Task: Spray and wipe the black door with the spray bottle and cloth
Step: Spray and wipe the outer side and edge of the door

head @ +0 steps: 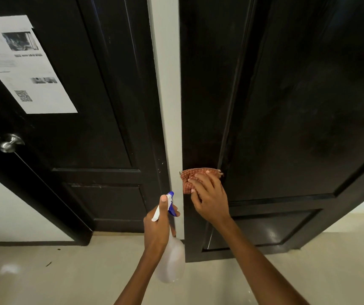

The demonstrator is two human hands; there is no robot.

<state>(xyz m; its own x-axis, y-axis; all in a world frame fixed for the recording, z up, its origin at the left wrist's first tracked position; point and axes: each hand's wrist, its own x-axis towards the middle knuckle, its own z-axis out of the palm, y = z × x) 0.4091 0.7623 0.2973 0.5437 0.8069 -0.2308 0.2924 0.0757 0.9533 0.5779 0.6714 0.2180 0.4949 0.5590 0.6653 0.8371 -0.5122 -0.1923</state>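
The black panelled door (297, 106) fills the right half of the view. My right hand (209, 199) presses a reddish checked cloth (195, 176) flat against the door's left stile, low down near the white frame, with fingers spread over the cloth. My left hand (157, 225) grips the neck of a spray bottle (172, 263), a translucent white body with a blue and white trigger head; the thumb lies along the top of the head. The bottle hangs in front of the white strip between the doors, nozzle toward the door.
A second black door (84, 128) stands at the left with a silver knob (10, 143) and a printed paper sheet (22, 62) taped on it. A white wall strip (170, 106) separates the doors. Pale tiled floor (66, 271) lies below.
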